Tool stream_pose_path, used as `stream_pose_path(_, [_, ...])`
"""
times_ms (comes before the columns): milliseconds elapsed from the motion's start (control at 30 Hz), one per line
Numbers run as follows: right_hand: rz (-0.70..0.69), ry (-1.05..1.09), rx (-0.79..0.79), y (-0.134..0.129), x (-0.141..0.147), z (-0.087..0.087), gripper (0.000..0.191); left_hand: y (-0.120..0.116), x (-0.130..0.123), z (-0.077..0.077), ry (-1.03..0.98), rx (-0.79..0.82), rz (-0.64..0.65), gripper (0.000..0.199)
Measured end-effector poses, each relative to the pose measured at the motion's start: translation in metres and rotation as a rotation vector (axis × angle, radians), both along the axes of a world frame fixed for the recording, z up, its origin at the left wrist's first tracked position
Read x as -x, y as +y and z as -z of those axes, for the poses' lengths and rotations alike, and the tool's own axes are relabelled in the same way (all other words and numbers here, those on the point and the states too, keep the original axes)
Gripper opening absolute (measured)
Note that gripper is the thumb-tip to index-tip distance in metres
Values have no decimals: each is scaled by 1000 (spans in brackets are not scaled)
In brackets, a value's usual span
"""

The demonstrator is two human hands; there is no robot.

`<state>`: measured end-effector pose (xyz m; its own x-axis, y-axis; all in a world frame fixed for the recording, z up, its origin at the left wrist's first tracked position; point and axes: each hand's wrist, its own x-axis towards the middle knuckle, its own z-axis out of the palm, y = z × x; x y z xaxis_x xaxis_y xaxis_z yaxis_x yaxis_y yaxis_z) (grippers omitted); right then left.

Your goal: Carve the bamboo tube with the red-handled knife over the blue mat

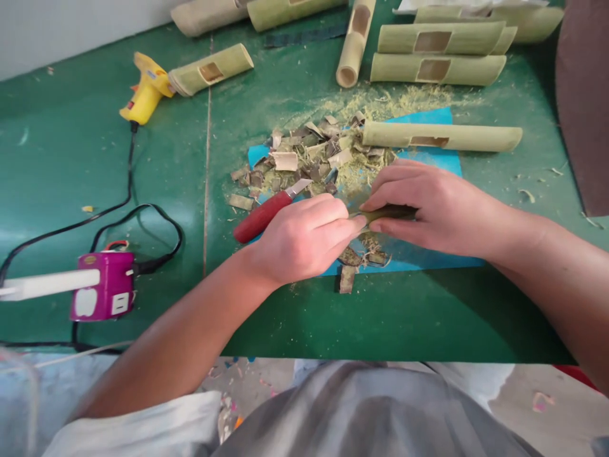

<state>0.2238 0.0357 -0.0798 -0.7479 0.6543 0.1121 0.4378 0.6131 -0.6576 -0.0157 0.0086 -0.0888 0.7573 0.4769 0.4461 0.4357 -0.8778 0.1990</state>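
Observation:
My right hand (423, 197) is closed around a narrow green bamboo piece (392, 212), much of it covered by the fingers. Its near end meets the fingertips of my left hand (309, 238), which are pinched together; whatever they grip is hidden. Beside the left knuckles lies a red-handled knife (264, 216), its short blade pointing toward a heap of bamboo scraps (304, 152). Just beyond my right hand a bamboo tube (471, 138) with a cut-out window rests on a blue sheet (428, 259).
A yellow glue gun (147, 89) touches a windowed bamboo tube (231, 68) at the left. Its black cord runs near a purple power socket (107, 285). Several more bamboo tubes (438, 68) line the back of the green table (380, 317). A brown curved object (585, 108) stands at the right.

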Motion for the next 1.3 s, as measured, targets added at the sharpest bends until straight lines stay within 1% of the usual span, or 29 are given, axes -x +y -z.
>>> stream_pose_path(333, [3,16,-7,-1,-1,1,16,-3,0,-2,60,-76,-9,15])
stream_pose_path(533, [-8,24,-25,0,-1,2,16,-2,1,0,16,-3,-9,17])
stream_pose_path(633, [-8,20,-25,0,0,1,14,-1,3,0,-14,37,-1,14])
stream_pose_path(800, [-8,-2,-27,0,0,-1,15,0,3,1,-67,61,-5,12])
stream_pose_path(933, [-5,8,-30,0,0,0,14,0,2,0,-100,110,13,13])
stream_pose_path(1067, [9,-8,-22,-1,0,0,13,0,1,1,-92,97,-2,13])
stream_pose_path(1167, [28,-9,-21,-1,1,-1,14,-1,2,0,-83,98,15,12])
stream_pose_path(1300, [5,-19,-26,-1,0,-1,13,-1,3,1,-98,91,15,11])
